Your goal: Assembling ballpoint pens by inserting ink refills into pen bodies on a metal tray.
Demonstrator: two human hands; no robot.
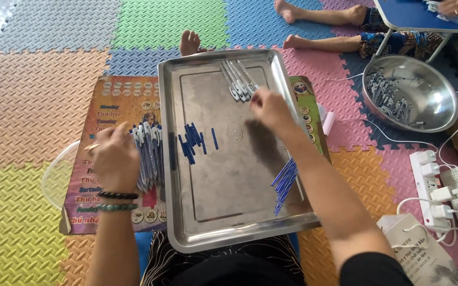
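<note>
Refills, thin blue plastic tubes (pixel 284 182), lie in a loose sheaf on the steel tray (pixel 229 222) just nearer than the right forearm, and they look feather-light, springy and apt to roll on the polished metal, so a pinch at mid-length between fingertips should serve best. Left hand (pixel 113 159) sits off the tray's left edge over a printed card, fingers curled together and seemingly nipping a small slim piece at its top, though what it grips I cannot tell for sure; just to its right lies a bundle of finished white-and-blue pens (pixel 148 156), stiff, smooth and easy to scatter. Further right of that hand, short blue caps (pixel 192 142) are strewn on the tray, tiny and skittish. Right hand (pixel 270 108) reaches farther up, fingers closing on the near ends of pale pen barrels (pixel 238 79) fanned just beyond it. Far off to its right stands a steel bowl (pixel 436 106) with more barrels.
</note>
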